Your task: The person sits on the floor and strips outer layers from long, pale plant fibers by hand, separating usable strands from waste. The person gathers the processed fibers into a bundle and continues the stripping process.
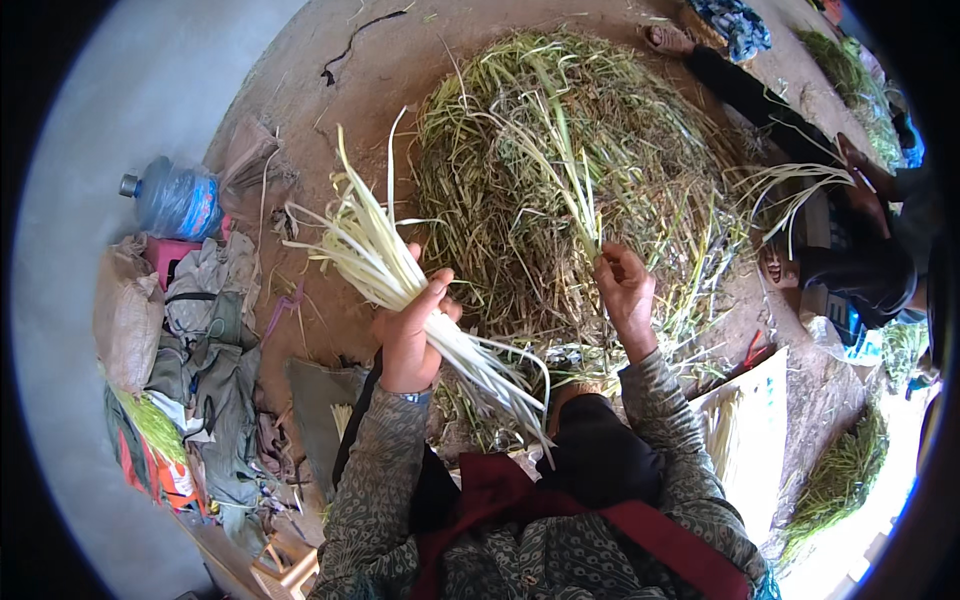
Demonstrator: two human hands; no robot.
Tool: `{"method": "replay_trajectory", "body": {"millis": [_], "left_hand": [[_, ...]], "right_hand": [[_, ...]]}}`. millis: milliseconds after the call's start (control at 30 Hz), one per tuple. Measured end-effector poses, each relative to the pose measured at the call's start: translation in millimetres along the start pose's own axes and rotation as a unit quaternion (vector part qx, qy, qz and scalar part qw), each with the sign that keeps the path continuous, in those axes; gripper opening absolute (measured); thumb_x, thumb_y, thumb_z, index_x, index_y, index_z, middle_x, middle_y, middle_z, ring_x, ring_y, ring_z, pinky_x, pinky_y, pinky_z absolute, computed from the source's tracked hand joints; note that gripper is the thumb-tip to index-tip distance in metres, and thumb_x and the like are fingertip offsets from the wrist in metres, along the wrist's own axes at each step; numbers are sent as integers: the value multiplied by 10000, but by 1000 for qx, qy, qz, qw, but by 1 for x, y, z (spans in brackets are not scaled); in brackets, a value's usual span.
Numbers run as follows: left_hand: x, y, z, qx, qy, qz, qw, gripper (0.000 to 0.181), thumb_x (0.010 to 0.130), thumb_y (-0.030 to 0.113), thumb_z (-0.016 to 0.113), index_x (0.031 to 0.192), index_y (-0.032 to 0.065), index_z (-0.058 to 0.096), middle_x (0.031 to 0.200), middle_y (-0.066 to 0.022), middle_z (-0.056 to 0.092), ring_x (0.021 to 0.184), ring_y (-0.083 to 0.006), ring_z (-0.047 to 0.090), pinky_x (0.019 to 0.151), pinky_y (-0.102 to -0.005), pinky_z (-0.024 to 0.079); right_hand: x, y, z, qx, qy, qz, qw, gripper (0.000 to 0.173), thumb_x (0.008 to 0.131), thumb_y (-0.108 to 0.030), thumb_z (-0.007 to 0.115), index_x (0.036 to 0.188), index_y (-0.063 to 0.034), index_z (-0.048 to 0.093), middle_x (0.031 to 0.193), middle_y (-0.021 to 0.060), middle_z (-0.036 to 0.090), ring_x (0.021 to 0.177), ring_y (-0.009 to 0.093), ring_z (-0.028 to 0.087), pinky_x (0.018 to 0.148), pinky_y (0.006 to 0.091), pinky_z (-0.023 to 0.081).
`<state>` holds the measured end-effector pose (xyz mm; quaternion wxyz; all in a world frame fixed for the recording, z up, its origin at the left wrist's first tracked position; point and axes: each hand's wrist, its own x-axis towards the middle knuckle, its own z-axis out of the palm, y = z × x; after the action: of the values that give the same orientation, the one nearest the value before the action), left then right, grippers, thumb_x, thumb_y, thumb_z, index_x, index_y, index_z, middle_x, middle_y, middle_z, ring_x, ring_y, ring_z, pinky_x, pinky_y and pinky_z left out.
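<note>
A thick bundle of pale, whitish-yellow plant stalks [375, 259] is gripped at its middle by my left hand [416, 322], its lower ends hanging toward my knee. My right hand [626, 289] pinches the lower end of a few thin green-yellow stalks [574, 184] between thumb and fingers. These point up and away, over a large heap of green and brown cut stalks [510, 202] lying on the dirt floor in front of me. More pale stalks [724, 431] lie on a white sheet to my right.
Clothes [225, 375], a woven sack [131, 319] and a large blue water bottle [180, 199] stand along the left wall. At the right sits another person [885, 255] holding pale stalks [799, 180]. Green stalk piles [840, 472] lie further right. A small wooden stool [289, 566] is at the lower left.
</note>
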<state>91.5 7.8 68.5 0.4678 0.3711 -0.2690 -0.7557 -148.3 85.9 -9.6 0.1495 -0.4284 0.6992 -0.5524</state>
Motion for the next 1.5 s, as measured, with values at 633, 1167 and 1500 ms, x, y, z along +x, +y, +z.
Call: {"method": "replay_trajectory", "body": {"millis": [633, 1167, 1500], "left_hand": [[53, -83, 53, 99, 22, -71, 992, 235, 739, 63, 693, 915, -9, 556, 768, -51, 582, 599, -100, 521, 517, -236, 441], [50, -89, 39, 88, 27, -62, 994, 300, 723, 115, 722, 949, 18, 550, 808, -51, 587, 625, -98, 526, 541, -234, 446], [77, -62, 16, 31, 29, -78, 996, 204, 782, 151, 654, 961, 105, 567, 852, -15, 588, 692, -82, 494, 595, -239, 446]], "right_hand": [[-30, -5, 9, 183, -136, 71, 971, 145, 810, -45, 592, 930, -7, 520, 728, 64, 604, 638, 95, 589, 552, 222, 483], [-31, 3, 33, 260, -112, 157, 946, 163, 829, -136, 606, 857, 12, 543, 673, -3, 517, 552, 59, 450, 470, 192, 370], [-44, 24, -12, 369, -98, -48, 923, 179, 903, -192, 457, 902, -21, 511, 952, 160, 580, 786, 175, 593, 611, 289, 537]]}}
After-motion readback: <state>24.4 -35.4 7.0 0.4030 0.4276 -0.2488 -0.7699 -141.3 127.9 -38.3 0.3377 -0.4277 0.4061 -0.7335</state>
